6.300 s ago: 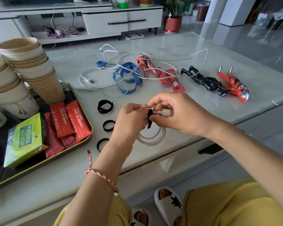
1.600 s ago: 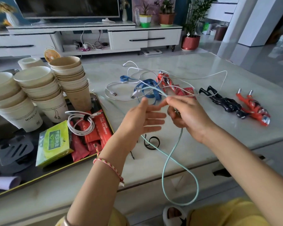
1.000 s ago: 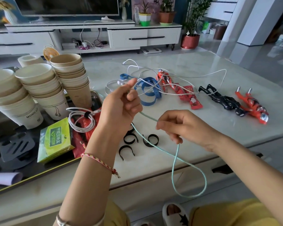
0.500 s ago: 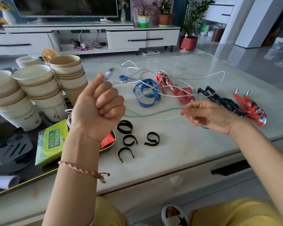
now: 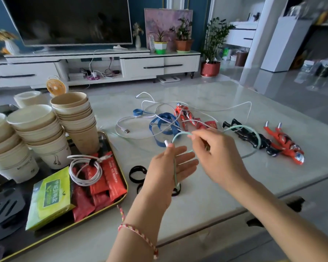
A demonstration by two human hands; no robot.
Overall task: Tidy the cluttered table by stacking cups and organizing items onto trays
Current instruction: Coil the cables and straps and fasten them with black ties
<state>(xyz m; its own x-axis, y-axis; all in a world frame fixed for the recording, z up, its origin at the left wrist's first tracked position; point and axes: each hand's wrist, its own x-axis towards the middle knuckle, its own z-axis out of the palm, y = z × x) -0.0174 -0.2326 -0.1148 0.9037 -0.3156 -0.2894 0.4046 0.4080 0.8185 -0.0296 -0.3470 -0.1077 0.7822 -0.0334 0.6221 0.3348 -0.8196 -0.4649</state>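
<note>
In the middle of the frame the left hand [image 5: 170, 167] is held palm up with fingers straight. Its thumb pins the plug end of a pale green cable [image 5: 242, 127] that runs down across the palm. The right hand [image 5: 216, 156], just to its right, pinches the same cable, which loops out over a black toy [image 5: 250, 137] on the surface [image 5: 216, 186]. At the left, a stack of cups [image 5: 74, 118] and a coiled white cable [image 5: 83, 171] sit on the tray [image 5: 124, 178].

dark tv [image 5: 68, 21] on wht cabinet [image 5: 159, 66], blue wall [image 5: 137, 12], glossy floor [image 5: 301, 91].
</note>
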